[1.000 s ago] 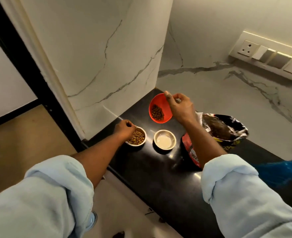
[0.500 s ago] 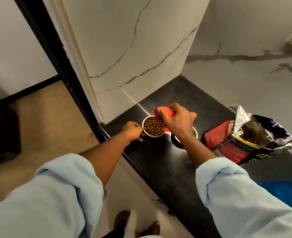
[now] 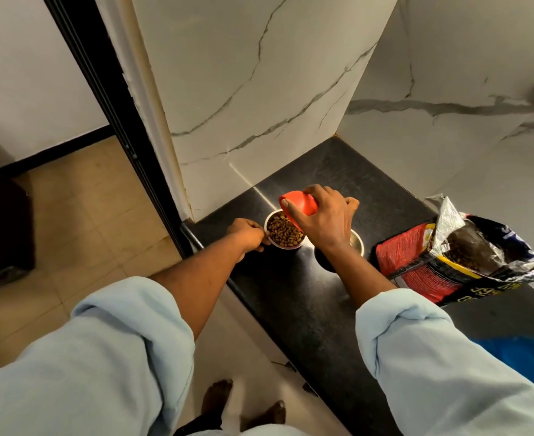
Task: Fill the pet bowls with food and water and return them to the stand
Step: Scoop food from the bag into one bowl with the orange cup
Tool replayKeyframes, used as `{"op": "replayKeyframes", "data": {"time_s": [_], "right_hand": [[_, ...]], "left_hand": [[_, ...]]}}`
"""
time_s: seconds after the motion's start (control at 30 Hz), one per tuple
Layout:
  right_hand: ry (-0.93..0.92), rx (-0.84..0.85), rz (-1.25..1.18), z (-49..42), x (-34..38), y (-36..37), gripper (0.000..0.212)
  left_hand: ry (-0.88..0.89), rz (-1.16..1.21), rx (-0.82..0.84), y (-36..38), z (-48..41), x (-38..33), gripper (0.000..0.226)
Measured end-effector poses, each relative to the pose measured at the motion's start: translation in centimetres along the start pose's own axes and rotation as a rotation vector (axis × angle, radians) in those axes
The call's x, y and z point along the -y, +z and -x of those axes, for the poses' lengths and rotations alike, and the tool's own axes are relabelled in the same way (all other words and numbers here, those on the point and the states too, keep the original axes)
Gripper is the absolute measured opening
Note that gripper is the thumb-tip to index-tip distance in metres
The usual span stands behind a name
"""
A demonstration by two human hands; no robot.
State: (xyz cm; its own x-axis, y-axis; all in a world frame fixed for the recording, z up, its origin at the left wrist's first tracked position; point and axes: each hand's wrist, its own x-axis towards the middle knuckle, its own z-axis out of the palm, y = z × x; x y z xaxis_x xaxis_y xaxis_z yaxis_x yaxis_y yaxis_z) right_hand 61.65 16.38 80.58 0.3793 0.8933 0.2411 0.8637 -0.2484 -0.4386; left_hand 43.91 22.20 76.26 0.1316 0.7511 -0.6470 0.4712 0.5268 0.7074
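Note:
A small steel bowl (image 3: 285, 234) heaped with brown kibble stands near the left end of the black counter (image 3: 294, 297). My left hand (image 3: 249, 235) grips its left rim. My right hand (image 3: 322, 220) holds an orange scoop (image 3: 303, 203) tipped mouth-down over the bowl's right side, touching the kibble. A second steel bowl (image 3: 356, 242) sits just right of the first, mostly hidden behind my right wrist; its contents are not visible.
An open red and black pet food bag (image 3: 457, 262) lies on the counter at the right. Marble walls close the counter's back and left. Something blue (image 3: 523, 357) lies at the right edge. Tiled floor and my bare feet (image 3: 218, 398) are below the counter edge.
My right hand brought the orange scoop down from above the counter and tipped it over onto the kibble bowl. The bowl now holds more kibble. My left hand stays at its rim.

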Motion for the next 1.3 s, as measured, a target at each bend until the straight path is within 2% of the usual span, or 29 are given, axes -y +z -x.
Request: {"op": "replayKeyframes", "data": {"time_s": [0.1,0.23,0.43,0.57,0.73,0.93,1.1,1.2,1.3], "right_hand": [[0.059,-0.035,-0.035,0.2,-0.2,0.4,0.056],[0.118,0.009,-0.055,0.8,-0.1,1.3,0.062],[0.116,-0.039,-0.148,1.6,0.5,1.8,0.056],[0.068,0.028,-0.092,1.4,0.5,1.9,0.061],[0.059,-0.032,-0.070,1.1,0.3,1.4,0.065],[-0.069,0.038,-0.004,1.7,-0.2,1.4,0.073],[-0.241,0.045,0.049,1.7,-1.3,1.7,0.052],[-0.184,-0.032,0.021,1.7,-1.5,1.6,0.051],[-0.015,-0.118,-0.085,1.8,-0.9,1.2,0.057]], "left_hand": [[0.005,0.012,-0.013,0.1,-0.1,0.0,0.006],[0.010,0.020,-0.013,0.2,0.0,0.2,0.004],[-0.010,0.017,-0.007,-0.1,0.5,0.1,0.012],[-0.015,0.017,-0.008,-0.1,0.8,0.1,0.016],[-0.008,0.028,-0.015,0.1,0.6,0.3,0.013],[-0.027,0.016,-0.008,0.2,0.2,0.2,0.013],[-0.017,0.027,-0.015,0.5,0.0,0.3,0.008],[-0.012,0.036,-0.021,0.6,0.0,0.5,0.007],[-0.008,0.017,-0.030,0.6,0.3,0.4,0.011]]}}
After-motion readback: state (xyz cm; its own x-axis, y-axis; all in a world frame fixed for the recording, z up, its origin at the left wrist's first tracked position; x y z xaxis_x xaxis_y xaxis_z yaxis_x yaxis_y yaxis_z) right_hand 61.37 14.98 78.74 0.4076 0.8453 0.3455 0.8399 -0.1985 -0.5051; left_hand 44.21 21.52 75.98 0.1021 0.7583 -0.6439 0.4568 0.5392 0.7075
